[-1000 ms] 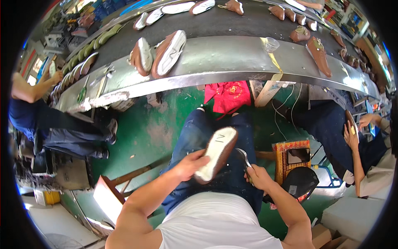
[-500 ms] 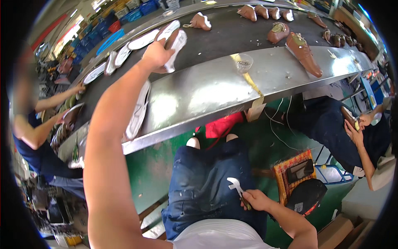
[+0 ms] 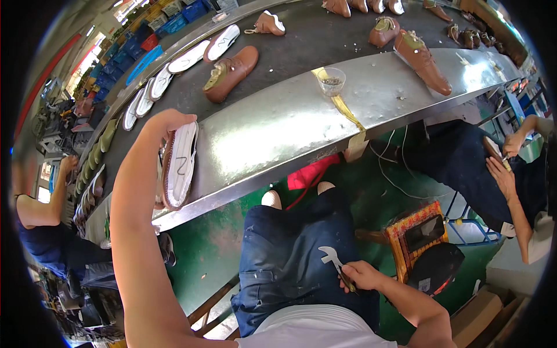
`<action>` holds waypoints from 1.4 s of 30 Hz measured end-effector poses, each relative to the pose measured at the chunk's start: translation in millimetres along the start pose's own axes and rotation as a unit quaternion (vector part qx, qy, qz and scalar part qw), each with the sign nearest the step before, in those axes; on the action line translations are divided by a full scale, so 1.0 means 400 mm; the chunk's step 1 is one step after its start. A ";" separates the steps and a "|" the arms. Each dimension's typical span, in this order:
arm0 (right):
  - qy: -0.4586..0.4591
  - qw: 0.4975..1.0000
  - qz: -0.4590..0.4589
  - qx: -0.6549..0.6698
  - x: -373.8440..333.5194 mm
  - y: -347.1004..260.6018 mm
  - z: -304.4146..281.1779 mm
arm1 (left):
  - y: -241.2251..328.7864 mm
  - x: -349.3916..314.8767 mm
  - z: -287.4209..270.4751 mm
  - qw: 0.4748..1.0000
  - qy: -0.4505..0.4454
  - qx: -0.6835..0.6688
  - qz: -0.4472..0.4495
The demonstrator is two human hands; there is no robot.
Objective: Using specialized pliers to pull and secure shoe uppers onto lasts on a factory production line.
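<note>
On the metal ledge to my left lies a brown shoe point(image 3: 181, 168) with its white underside showing. My left hand point(image 3: 174, 120) is closed at its far end, the thumb over the edge and the other fingers mostly hidden. Silver lasting pincers point(image 3: 331, 257) rest in my right hand point(image 3: 361, 275) above my lap, head pointing away from me. Beyond the ledge, a brown shoe point(image 3: 231, 73) stands sole-down on the dark belt point(image 3: 296, 55). Several shoes with white undersides up point(image 3: 188, 57) line the belt's far left side.
A clear cup of small bits point(image 3: 331, 81) stands on the metal ledge point(image 3: 249, 139). Another brown shoe point(image 3: 422, 64) sits farther right. A co-worker's hands point(image 3: 503, 171) hold a shoe at right; another person point(image 3: 43, 214) works at left. A stool point(image 3: 400, 249) stands beside me.
My left hand has let go of a shoe, which now stands sole-down on the belt. It has come back nearer to take hold of the shoe on the ledge. The right hand keeps the pincers.
</note>
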State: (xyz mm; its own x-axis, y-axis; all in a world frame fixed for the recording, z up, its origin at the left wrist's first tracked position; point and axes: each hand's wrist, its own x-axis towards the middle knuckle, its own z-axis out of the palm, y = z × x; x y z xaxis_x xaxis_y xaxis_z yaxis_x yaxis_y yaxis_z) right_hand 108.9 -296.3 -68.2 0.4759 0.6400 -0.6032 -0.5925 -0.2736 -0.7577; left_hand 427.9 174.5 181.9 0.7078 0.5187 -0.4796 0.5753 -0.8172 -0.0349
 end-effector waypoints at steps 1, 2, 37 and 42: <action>0.000 1.000 -0.006 -0.008 0.000 0.003 0.003 | -0.039 -0.003 0.010 1.000 0.008 -0.007 -0.001; 0.004 1.000 -0.004 -0.018 -0.001 0.013 0.010 | -0.089 0.025 0.032 0.994 0.008 -0.104 0.006; 0.023 0.990 -0.085 -0.107 -0.079 -0.227 0.223 | -0.142 -0.599 0.930 0.639 -0.095 -0.659 0.385; -0.001 0.996 0.061 -0.061 -0.059 -0.317 0.209 | -0.155 -0.587 0.923 0.755 0.023 -0.527 0.389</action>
State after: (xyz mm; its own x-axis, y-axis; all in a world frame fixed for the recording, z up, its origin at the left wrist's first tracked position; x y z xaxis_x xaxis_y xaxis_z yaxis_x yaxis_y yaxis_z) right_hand 118.6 -216.6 62.8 0.4036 0.5987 -0.6918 -0.5625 -0.4341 -0.7037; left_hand 74.8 10.7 -26.9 0.9993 0.0126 0.0355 -0.0315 -0.2371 0.9710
